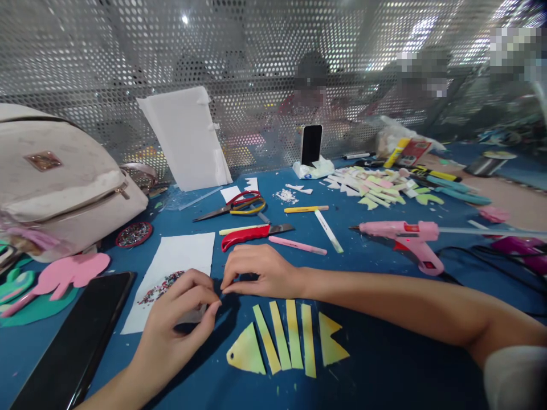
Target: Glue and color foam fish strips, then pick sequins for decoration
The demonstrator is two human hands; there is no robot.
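Observation:
My left hand [183, 313] is raised over the right edge of a white paper [188, 250] that bears a heap of glitter or sequins [160, 288]. Its thumb and fingertips are pinched together. Close by, my right hand [260, 272] has thumb and fingers pinched, its tips almost touching those of the left. Anything between the fingertips is too small to make out. Below the right hand lie the pieces of a yellow-green paper fish: a head [248, 351], several strips [293, 336] and a tail [331, 340]. A red-handled knife [245, 235] lies just beyond the right hand.
Scissors [239, 206], markers [297, 245] and paper scraps [376, 188] lie further back. A pink glue gun [401, 230] with cables is at the right. At the left are a black phone [77, 341], pink foam shapes [72, 272] and a backpack [64, 182].

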